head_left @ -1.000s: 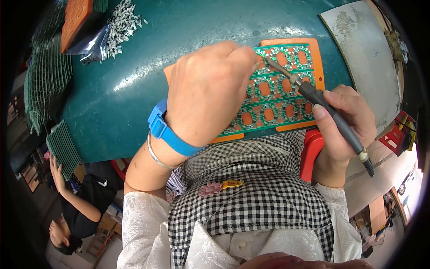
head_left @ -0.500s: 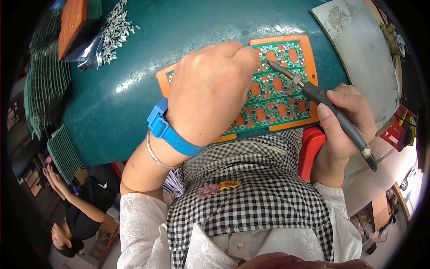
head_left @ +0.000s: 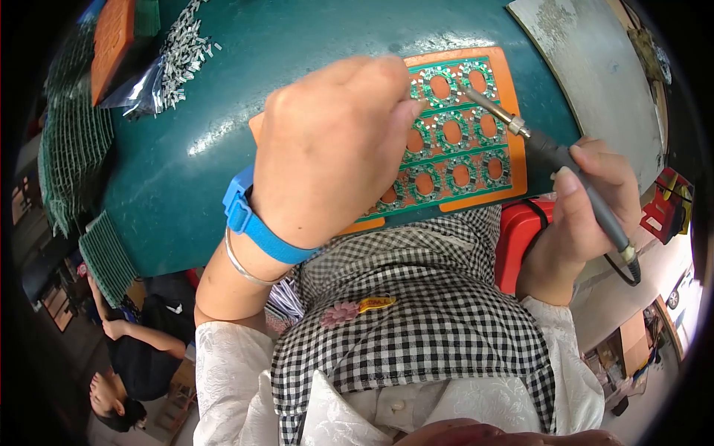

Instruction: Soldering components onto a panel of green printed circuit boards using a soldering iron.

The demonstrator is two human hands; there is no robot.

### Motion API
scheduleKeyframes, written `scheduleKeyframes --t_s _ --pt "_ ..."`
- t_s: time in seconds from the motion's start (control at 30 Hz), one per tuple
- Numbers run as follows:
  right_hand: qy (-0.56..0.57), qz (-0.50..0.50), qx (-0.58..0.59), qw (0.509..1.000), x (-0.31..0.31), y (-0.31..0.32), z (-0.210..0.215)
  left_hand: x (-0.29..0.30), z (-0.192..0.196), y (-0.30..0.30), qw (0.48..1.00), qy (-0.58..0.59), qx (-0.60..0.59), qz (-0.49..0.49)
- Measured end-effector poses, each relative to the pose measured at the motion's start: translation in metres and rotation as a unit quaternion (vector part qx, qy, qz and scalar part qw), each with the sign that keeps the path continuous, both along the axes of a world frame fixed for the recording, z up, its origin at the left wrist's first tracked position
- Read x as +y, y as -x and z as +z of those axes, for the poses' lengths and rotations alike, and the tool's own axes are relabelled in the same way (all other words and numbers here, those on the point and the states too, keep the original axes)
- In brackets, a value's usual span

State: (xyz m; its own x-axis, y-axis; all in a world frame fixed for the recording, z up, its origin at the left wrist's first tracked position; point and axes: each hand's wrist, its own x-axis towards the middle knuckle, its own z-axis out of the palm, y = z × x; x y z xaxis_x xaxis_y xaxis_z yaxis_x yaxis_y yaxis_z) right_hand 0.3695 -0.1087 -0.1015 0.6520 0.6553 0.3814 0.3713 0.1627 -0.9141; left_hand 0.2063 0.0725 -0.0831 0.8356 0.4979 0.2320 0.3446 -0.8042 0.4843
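The circuit panel (head_left: 454, 141), a green board of ring-shaped units set in an orange carrier frame, lies flat on the dark green bench (head_left: 186, 149), close to the near edge in front of the person.

Left hand (head_left: 327, 149): it rests over the left part of the panel, palm down, fingers curled at the board surface. The fingertips are hidden under the hand, so whether the grip is closed on a small part or merely pressing cannot be told. A blue wrist strap (head_left: 256, 223) and a thin bangle sit on that wrist.

Right hand (head_left: 587, 208): its grip is closed pen-fashion around the dark handle of a soldering iron (head_left: 550, 156). The metal tip points at the upper right rings of the panel; contact cannot be confirmed.

Handling assessment: the panel appears thin, light and stiff, liable to slide on the smooth bench unless held down. The small silver fittings on the rings look easily disturbed. In judgement it is best held by the bare orange border, flat and supported, not by the populated green area. The iron should be taken only by the handle, well behind the metal barrel.

Also present: a clear bag of small metal parts (head_left: 171, 59) at the far left, well apart from the panel, and stacks of green boards (head_left: 74, 141) along the left edge.
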Motion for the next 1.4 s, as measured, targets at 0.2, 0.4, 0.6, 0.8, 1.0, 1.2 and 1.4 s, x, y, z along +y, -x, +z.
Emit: scheduleKeyframes --t_s 0.2,0.4,0.6,0.8,1.0,1.2,1.4 --pt "0.015 0.022 -0.041 0.999 0.002 -0.008 -0.002 0.005 -0.003 -0.007 0.998 -0.017 -0.044 -0.039" --pt "0.039 0.037 -0.055 0.997 0.005 -0.01 -0.003 0.004 -0.01 -0.013 0.999 -0.009 -0.017 -0.047" --pt "0.032 0.044 -0.053 0.997 0.007 -0.011 -0.005 0.005 -0.011 -0.014 0.999 -0.008 -0.016 -0.05" --pt "0.029 0.053 -0.056 0.997 0.007 -0.011 -0.004 0.004 -0.011 -0.014 0.999 -0.019 -0.011 -0.048" --pt "0.043 0.042 -0.061 0.996 0.008 -0.009 -0.003 0.005 -0.015 -0.014 0.998 -0.034 -0.014 -0.051" --pt "0.043 0.057 -0.079 0.994 0.007 -0.009 0.0 0.005 -0.017 -0.016 0.997 -0.046 -0.01 -0.059" --pt "0.001 0.0 -0.025 1.0 -0.002 -0.006 0.003 -0.003 -0.003 -0.01 0.998 -0.003 -0.017 -0.057"
